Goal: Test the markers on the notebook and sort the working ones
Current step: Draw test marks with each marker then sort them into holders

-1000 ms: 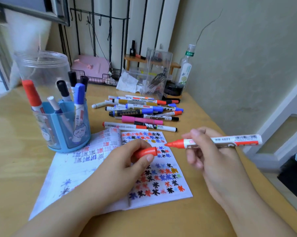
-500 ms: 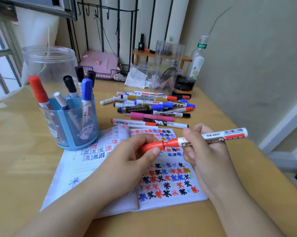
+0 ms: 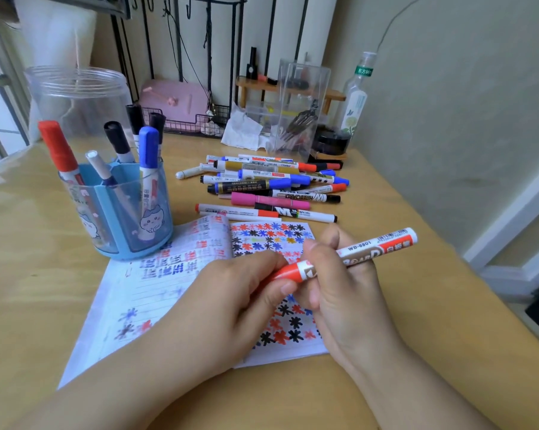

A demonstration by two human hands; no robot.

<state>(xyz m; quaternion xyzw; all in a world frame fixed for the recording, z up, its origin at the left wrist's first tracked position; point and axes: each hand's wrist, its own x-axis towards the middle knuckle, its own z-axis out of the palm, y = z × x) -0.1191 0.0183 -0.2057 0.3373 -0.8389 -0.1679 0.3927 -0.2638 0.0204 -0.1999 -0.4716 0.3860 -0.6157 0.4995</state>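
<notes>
An open notebook point(image 3: 156, 293) lies on the wooden desk, its right page full of red, blue and black star marks. Above that page my right hand point(image 3: 345, 293) grips a white and red whiteboard marker point(image 3: 370, 248) by its barrel. My left hand point(image 3: 231, 302) pinches the red cap point(image 3: 285, 273), which sits on the marker's tip. A pile of several markers point(image 3: 271, 187) lies beyond the notebook. A blue pen holder point(image 3: 119, 225) at the left holds several capped markers upright.
A clear plastic jar point(image 3: 75, 97) stands behind the blue holder. A clear box point(image 3: 302, 107), a glass bottle point(image 3: 356, 97), crumpled tissue point(image 3: 243, 131) and a pink case point(image 3: 175, 103) line the back. The wall runs along the desk's right edge.
The cap in my left hand and the marker in my right hand came together. The cap went from apart, to touching the tip, to seated on the marker.
</notes>
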